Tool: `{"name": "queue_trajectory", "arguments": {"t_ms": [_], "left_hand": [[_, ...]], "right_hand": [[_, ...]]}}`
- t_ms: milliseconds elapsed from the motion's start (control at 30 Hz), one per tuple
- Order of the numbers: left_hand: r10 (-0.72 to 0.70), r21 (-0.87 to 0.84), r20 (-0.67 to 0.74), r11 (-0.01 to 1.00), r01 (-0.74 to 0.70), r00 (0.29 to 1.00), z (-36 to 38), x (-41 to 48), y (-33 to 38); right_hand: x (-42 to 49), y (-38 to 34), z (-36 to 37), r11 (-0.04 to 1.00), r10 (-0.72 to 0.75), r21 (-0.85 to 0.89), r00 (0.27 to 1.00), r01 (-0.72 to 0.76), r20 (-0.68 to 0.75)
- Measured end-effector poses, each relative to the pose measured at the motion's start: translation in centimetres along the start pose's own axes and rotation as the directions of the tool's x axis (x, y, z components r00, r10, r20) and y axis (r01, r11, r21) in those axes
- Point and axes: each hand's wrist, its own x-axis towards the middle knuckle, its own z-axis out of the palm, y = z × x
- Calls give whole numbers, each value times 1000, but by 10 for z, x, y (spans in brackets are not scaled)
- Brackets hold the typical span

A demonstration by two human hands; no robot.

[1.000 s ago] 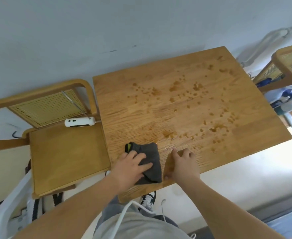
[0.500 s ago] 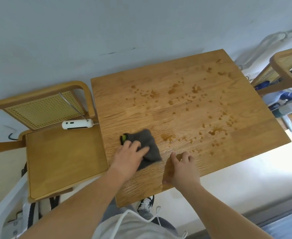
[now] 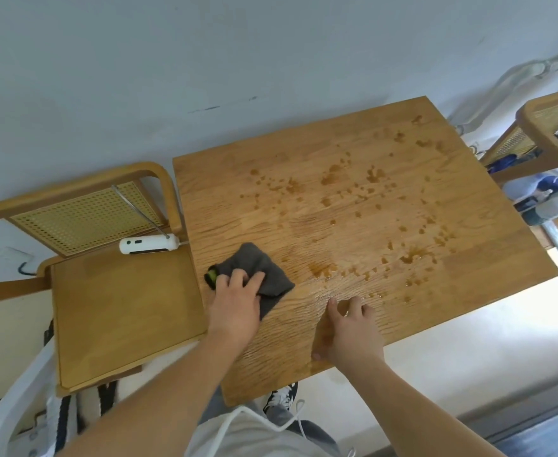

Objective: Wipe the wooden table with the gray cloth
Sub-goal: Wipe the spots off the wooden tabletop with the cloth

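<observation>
The wooden table (image 3: 353,179) fills the middle of the view, speckled with brown spill spots across its far and right parts. A folded gray cloth (image 3: 257,267) with a green tag lies near the table's left edge. My left hand (image 3: 236,303) presses flat on the cloth's near part, fingers spread over it. My right hand (image 3: 350,331) rests on the bare wood near the front edge, fingers apart, holding nothing. A wet sheen shows on the wood between my hands.
A wooden chair (image 3: 116,301) stands against the table's left side, with a white handheld device (image 3: 149,244) on its seat. A second cane-backed chair (image 3: 547,133) with clutter is at the far right. A grey wall runs behind.
My left hand has slid the cloth away from the front edge, farther up the table's left side. My right hand has stayed near the front edge.
</observation>
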Motion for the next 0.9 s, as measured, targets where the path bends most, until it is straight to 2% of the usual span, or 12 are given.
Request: {"name": "queue_trajectory", "arguments": {"t_ms": [67,133,200,267,333,400,500,567,633,700,767,900], "left_hand": [[-23,16,29,1000,23,999,6,-18,27],[176,50,129,982,-184,976,12,-41,40],[457,58,260,872,-487,850,11,-39,25],[576,126,293,768,-628,763,5,-18,-3],[435,172,214,865,-472,875,-2,0,-19],[124,56,101,990,-130,987,-2,5,-10],[-106,27,43,994,105,993,9,-5,31],[-72,7,79,997,71,994,15,-18,51],[144,36,163,988,-152,976,16,-29,55],[388,71,252,906,-417,886,8,-19,38],[477,163,260,835,-525,840,3,2,21],[107,162,49,980,-114,993,12,19,48]], "right_hand": [[-1,0,2,1000,3,1,1000,-3,-6],[-2,0,3,1000,-5,4,1000,6,-12],[-2,1,4,1000,-16,-2,1000,16,-22],[-2,1,5,1000,-17,1,1000,17,-22],[-1,2,5,1000,-15,13,1000,16,-10],[0,3,6,1000,-6,23,1000,6,-8],[-2,5,8,999,-2,41,999,4,-38],[-6,9,13,997,-19,74,997,24,-70],[-11,16,18,988,-38,144,994,53,-107],[-16,27,23,979,-34,195,988,63,-147],[-19,40,27,982,7,188,983,28,-185],[-14,53,31,979,80,200,984,-48,-157]]}}
